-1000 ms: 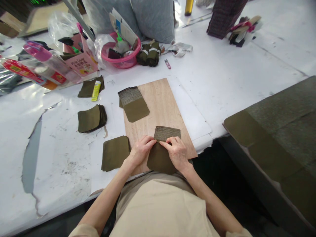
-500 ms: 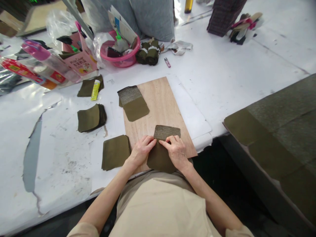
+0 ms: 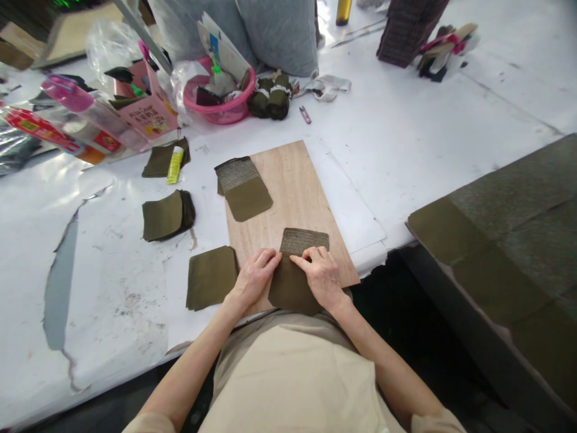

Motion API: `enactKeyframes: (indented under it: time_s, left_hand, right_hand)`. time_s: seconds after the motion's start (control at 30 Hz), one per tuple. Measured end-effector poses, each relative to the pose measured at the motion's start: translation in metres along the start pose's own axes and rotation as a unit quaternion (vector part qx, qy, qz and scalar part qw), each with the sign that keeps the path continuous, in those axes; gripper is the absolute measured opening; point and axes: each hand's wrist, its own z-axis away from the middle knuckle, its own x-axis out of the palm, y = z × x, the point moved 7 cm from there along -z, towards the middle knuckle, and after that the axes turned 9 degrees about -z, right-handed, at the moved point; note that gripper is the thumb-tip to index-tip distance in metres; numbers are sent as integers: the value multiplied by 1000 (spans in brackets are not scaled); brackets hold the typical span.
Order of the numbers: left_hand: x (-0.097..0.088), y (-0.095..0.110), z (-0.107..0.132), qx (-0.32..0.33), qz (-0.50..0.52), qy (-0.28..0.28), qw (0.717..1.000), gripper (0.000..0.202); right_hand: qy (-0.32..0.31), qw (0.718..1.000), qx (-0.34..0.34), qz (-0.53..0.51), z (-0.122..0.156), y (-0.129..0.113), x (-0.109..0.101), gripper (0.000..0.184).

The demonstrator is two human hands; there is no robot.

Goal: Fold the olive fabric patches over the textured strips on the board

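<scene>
Board [image 3: 293, 186] at frame ctr, on table [image 3: 406, 132]. Front fabric pc [image 3: 293, 285] on board, lower ctr, btwn L hand [image 3: 258, 275] & R hand [image 3: 323, 275]. Rear fabric pc [image 3: 247, 192] over board's upper L corner. Lower stack [image 3: 211, 278], mid stack [image 3: 162, 218] & upper stack [image 3: 155, 162]: L of board; tube [image 3: 175, 165] on upper stack. Snips [image 3: 305, 115]: behind board, upper ctr.
</scene>
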Motion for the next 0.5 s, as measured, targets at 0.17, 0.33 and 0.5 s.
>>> enactKeyframes:
  time_s: [0.17, 0.33, 0.5]
  left_hand:
    - [-6, -4, 1, -53, 6, 3, 999, 27]
    - [-13, 15, -8, -64, 19, 51, 996, 29]
    - [-1, 29, -9, -39, -6, 21, 999, 35]
  right_hand:
    - [6, 1000, -4, -3, 0, 0, 0, 22]
    - [8, 1000, -7, -2, 0, 0, -1, 22]
    - [10, 1000, -2, 1, 0, 0, -1, 27]
